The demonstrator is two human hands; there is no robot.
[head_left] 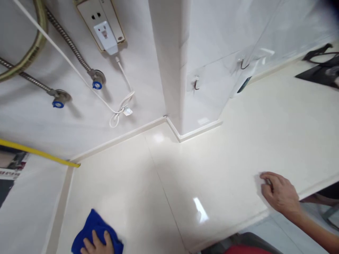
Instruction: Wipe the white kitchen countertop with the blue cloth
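Observation:
My left hand [96,244] lies at the bottom edge on a blue cloth [91,227], fingers pressed flat onto it against the white countertop [206,169]. My right hand [279,194] rests on the countertop near its front edge at the right, fingers curled down and touching the surface, with nothing visible in it.
A white tiled wall with a protruding corner column [172,63] backs the counter. On the wall are a socket with a white plug [106,33], a bundled white cord [122,107], two blue-capped valves [58,102] with metal hoses, and small hooks [196,84]. A dark object [317,68] lies far right.

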